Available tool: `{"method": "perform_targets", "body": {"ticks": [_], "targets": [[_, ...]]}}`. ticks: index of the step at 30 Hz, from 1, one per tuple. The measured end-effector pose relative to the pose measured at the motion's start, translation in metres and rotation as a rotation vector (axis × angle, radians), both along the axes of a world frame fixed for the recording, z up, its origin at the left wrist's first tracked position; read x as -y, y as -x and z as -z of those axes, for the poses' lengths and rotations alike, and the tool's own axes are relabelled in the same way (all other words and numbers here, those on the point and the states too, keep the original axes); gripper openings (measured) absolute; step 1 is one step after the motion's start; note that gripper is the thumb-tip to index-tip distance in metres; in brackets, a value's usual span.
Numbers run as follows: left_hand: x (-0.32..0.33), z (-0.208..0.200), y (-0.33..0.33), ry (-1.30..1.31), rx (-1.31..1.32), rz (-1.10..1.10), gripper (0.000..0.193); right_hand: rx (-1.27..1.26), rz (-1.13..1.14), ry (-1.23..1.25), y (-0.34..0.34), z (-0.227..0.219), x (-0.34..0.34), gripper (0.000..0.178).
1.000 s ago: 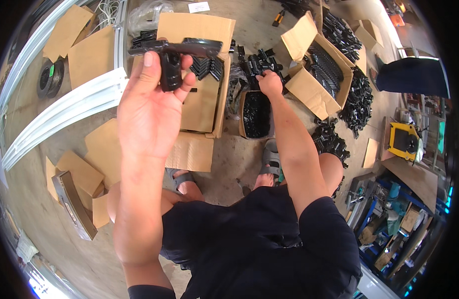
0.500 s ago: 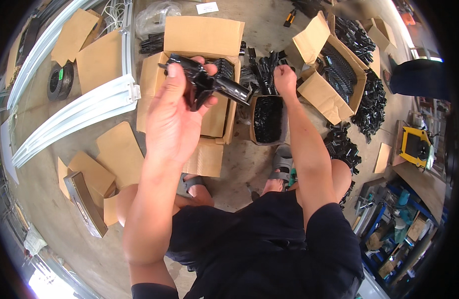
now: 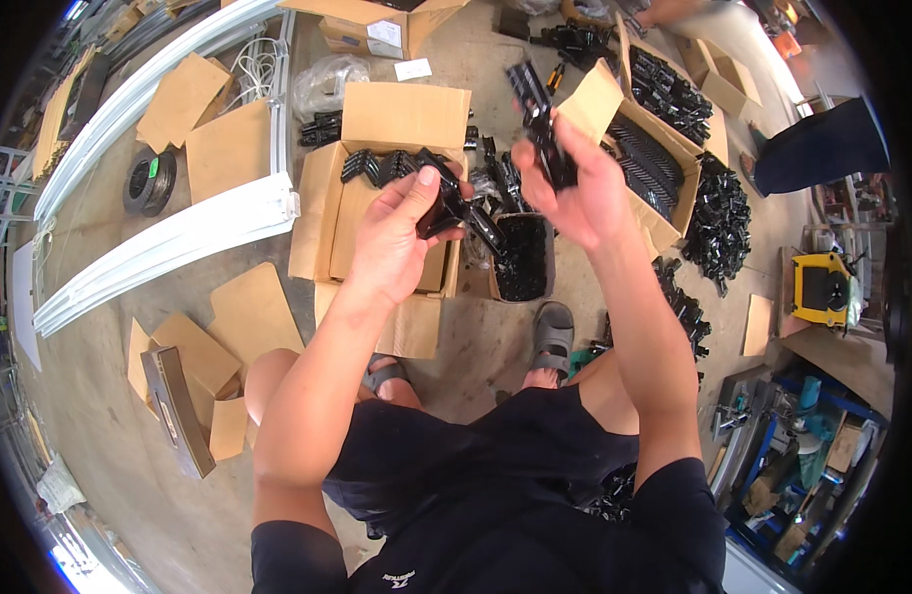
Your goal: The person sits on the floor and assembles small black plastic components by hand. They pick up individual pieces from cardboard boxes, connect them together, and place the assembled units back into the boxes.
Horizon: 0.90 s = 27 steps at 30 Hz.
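My left hand (image 3: pixel 388 238) is closed around a glossy black bracket-like part (image 3: pixel 444 206), the thumb on top and an arm of the part sticking out to the right. Beneath it stands an open cardboard box (image 3: pixel 309 213) with a row of similar black parts (image 3: pixel 377 168) along its far side. To the right, my right hand (image 3: pixel 596 188) grips another long black bracket-like part (image 3: pixel 535 104), raised and slightly blurred. Between and below the hands sits a small open carton (image 3: pixel 551 252) filled with small black pieces (image 3: pixel 522 267), too small to make out.
At the right, an open box (image 3: pixel 664 233) holds stacked black parts, with a heap (image 3: pixel 718 223) beside it. White metal profiles (image 3: pixel 169 243), a cable spool (image 3: pixel 150 183) and cardboard sheets (image 3: pixel 258 317) lie left. Another person's leg (image 3: pixel 812 153) shows at far right.
My right hand has risen from beside the small carton with a black part in it. The left hand has lowered and moved right, still gripping its part. The view has shifted.
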<state>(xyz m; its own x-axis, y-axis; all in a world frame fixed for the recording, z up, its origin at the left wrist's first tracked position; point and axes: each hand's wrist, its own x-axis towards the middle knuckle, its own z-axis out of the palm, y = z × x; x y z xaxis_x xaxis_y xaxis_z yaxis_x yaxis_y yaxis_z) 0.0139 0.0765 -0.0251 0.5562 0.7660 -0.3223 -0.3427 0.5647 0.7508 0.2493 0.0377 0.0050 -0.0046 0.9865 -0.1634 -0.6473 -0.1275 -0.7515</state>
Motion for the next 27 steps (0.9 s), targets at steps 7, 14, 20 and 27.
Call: {"method": "perform_targets", "body": {"ticks": [7,14,20,27], "targets": [[0.042,-0.011,-0.004,-0.1,0.014,0.062,0.04,1.083,0.278,-0.285,0.042,-0.001,0.08,0.03],[0.077,0.005,-0.01,-0.081,0.081,0.053,0.031,0.93,0.318,-0.399,0.06,0.032,0.101,0.027],[0.085,0.022,-0.016,-0.117,-0.012,0.078,0.029,0.842,0.174,-0.158,0.053,0.021,0.115,0.024],[0.082,0.027,-0.02,-0.201,0.006,0.205,0.029,0.391,0.118,-0.099,0.035,-0.002,0.114,0.036]]}}
